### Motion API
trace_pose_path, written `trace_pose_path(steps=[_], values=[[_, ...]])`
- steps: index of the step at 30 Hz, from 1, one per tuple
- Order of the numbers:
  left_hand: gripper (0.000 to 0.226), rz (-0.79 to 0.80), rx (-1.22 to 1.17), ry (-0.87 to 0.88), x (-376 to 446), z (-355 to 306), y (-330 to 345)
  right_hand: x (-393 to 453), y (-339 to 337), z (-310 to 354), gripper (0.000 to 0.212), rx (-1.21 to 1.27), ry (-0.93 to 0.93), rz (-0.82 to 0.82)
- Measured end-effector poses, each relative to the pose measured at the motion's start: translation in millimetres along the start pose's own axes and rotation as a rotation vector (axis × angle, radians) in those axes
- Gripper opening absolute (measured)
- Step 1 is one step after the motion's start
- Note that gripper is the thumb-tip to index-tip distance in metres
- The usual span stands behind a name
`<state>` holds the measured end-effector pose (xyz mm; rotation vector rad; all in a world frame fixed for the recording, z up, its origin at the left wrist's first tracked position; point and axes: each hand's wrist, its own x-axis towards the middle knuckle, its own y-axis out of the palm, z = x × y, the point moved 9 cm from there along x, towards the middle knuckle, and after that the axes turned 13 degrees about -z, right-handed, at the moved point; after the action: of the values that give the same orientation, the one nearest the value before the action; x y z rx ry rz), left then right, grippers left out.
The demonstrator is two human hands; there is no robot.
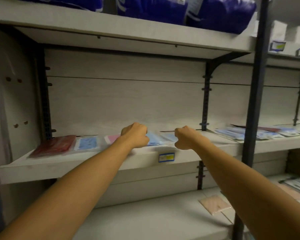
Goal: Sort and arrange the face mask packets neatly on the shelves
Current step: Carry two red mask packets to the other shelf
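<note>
Both hands, left hand (135, 135) and right hand (185, 138), fingers curled onto the blue mask packet (153, 139) on the shelf (93, 158), apparently to straighten it into the row.

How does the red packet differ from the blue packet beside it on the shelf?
The red packet is dark red and lies at the row's left end; the blue packet is pale blue and lies one place to its right. Both lie flat on the same shelf, untouched by either hand.

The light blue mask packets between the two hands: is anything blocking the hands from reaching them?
Nothing visible does. The left hand and right hand already rest at the light blue plastic mask packets on the white shelf.
</note>
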<state>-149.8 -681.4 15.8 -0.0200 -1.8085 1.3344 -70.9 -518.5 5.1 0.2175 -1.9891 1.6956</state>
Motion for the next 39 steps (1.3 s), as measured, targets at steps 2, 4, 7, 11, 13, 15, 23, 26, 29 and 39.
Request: trace_pose_path(steps=[2,4,7,11,13,15,23,26,29,39], values=[[0.032,0.003,-0.003,0.026,2,-32,5,-9,-1,-25,0.025,-0.008,0.009,0.012],[0.032,0.000,-0.007,0.060,3,-65,10,-20,-3,-51,0.026,-0.022,0.019,0.016],[0.035,0.001,-0.035,0.094,4,-112,16,-36,-4,-92,0.030,-0.036,0.040,0.014],[0.033,0.033,-0.096,0.124,-1,-168,34,-64,-3,-144,0.034,0.002,0.054,0.035],[0.035,0.059,-0.107,0.147,-4,-194,48,-78,1,-171,0.036,0.002,0.073,0.059],[0.033,0.068,-0.111,0.161,-5,-218,58,-90,4,-196,0.036,-0.011,0.098,0.077],[0.023,0.025,-0.165,0.259,15,-322,66,-121,7,-288,0.034,-0.033,0.201,0.058],[0.022,0.019,-0.204,0.289,21,-358,69,-128,11,-321,0.028,-0.068,0.235,0.081],[0.021,0.031,-0.215,0.331,25,-385,77,-131,14,-347,0.026,-0.079,0.264,0.084],[0.027,0.036,-0.254,0.416,59,-452,104,-126,26,-422,0.028,-0.109,0.343,0.098]])
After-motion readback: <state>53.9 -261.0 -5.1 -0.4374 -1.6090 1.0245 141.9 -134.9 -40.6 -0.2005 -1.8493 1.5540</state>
